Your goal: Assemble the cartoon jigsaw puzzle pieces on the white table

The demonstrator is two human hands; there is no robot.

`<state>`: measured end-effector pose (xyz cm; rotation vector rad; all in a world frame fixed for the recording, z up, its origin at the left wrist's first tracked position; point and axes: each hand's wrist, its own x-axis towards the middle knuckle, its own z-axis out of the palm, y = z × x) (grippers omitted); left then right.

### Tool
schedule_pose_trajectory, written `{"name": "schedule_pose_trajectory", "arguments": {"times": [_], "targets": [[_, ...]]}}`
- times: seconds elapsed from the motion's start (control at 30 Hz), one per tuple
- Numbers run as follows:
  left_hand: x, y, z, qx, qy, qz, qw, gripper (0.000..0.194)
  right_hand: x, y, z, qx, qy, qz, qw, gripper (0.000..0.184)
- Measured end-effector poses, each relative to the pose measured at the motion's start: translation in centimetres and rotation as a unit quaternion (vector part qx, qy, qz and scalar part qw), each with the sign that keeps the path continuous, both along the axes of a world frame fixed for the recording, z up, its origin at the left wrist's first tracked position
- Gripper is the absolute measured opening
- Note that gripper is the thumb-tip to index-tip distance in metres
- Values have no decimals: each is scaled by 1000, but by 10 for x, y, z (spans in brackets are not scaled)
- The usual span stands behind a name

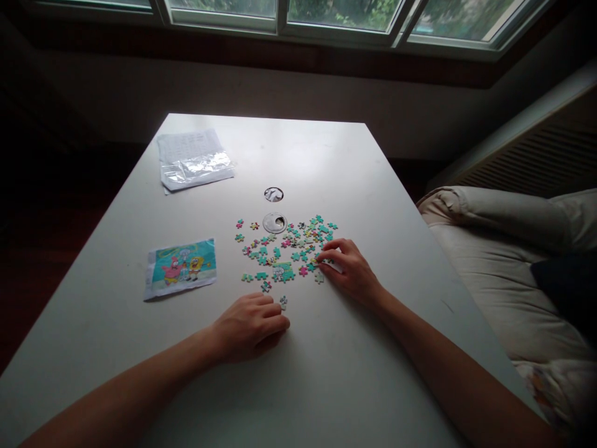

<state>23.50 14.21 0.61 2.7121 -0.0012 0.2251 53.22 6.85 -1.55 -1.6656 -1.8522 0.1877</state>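
My right hand (352, 274) is at the right edge of a loose spread of small jigsaw puzzle pieces (304, 255). Its thumb and index finger come close together on a puzzle piece, partly covered by the fingertips. Resting on the table nearer to me, my left hand (254, 323) has its fingers curled under, with nothing showing in them. Just beyond its knuckles lies a single puzzle piece (283, 302). Several pieces are joined into a small teal section (282, 272) with part of a cartoon face, lying between the hands and the spread.
A cartoon picture sheet (181, 269) lies left of the pieces. Papers with a clear plastic bag (196, 160) are at the far left of the white table (373, 386). Two round table holes (273, 195) sit behind the pieces. A padded seat (485, 267) borders the right side.
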Motion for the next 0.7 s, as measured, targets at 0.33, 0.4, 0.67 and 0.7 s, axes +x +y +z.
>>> {"name": "schedule_pose_trajectory", "arguments": {"times": [0.33,0.4,0.67,0.7], "targets": [[-1,-3,0,-5,10,-7,1000,8,-6,-7,2,13,-1,-18,1000,16],[-1,-3,1,-2,6,-6,1000,9,-8,-8,3,10,-13,-5,1000,20],[-4,2,0,-7,-21,87,996,16,-10,-8,5,10,-19,11,1000,19],[-4,3,0,-7,-25,100,995,16,-10,-8,5,10,-20,12,1000,19]]}}
